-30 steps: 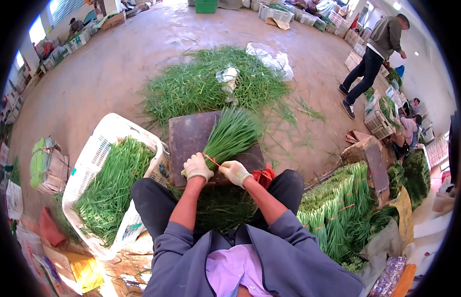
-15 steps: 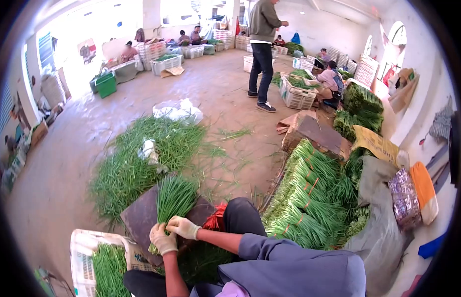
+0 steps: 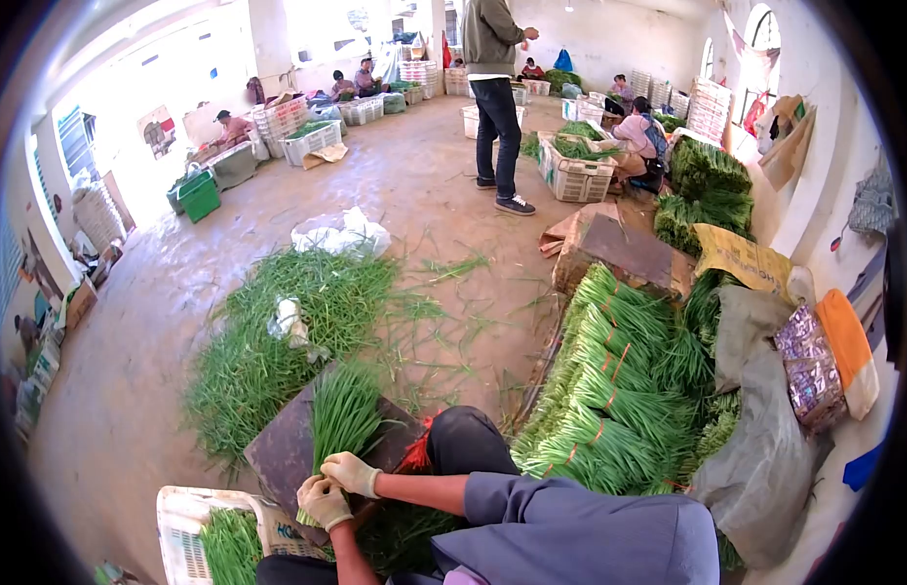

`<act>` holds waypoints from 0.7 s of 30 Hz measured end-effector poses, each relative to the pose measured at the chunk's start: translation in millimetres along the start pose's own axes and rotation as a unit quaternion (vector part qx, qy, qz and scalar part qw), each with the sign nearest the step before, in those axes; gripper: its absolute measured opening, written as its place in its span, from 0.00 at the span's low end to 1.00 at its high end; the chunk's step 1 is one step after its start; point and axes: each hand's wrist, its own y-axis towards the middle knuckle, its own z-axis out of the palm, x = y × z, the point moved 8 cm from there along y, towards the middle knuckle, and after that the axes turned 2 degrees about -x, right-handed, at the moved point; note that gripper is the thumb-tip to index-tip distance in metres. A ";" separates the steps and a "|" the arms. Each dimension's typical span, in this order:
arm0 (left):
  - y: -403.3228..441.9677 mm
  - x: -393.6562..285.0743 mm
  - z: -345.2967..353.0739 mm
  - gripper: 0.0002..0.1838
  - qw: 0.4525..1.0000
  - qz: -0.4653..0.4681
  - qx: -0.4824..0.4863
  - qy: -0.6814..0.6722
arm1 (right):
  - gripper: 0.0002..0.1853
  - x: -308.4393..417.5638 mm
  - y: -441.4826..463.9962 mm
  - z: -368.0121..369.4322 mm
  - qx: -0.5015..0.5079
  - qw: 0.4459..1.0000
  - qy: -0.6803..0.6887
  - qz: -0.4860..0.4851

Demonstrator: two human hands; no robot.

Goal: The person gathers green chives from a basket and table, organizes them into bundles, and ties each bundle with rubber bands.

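Observation:
A bunch of long green chives [image 3: 341, 414] slants across a dark board [image 3: 278, 453] in front of my knees, tips pointing away from me. My left hand [image 3: 325, 503], in a pale glove, wraps round the bunch near its cut end. Just above it my right hand [image 3: 352, 475], gloved alike, is closed against the stalks, its fingertips partly hidden. Red ties [image 3: 420, 447] lie beside my right knee at the board's edge. At lower left, a white plastic crate [image 3: 180, 536] holds more chives.
Loose green stalks [image 3: 249, 361] are heaped beyond the board, with a white plastic bag [image 3: 341, 236] behind. Tied bunches [image 3: 599, 390] are stacked at right beside grey sheeting [image 3: 765, 468]. A person [image 3: 497, 97] stands farther back; others sit near crates [image 3: 575, 175].
The camera view has shifted slightly. Both hands stay at the base of the bunch, the right now closer to the left. The bunch's tips are blurred and spread a little.

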 end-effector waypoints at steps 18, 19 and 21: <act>-3.0 27.3 39.4 0.62 0.890 -0.076 0.309 0.325 | 0.11 -16.8 3.3 10.7 0.024 0.937 -0.337 -0.091; 4.6 35.4 32.1 0.59 0.884 -0.148 0.337 0.289 | 0.13 -11.1 0.8 13.3 0.005 0.954 -0.294 -0.057; 21.2 63.3 27.6 0.49 0.895 -0.227 0.323 0.209 | 0.17 17.4 -12.4 15.2 0.004 0.973 -0.230 -0.030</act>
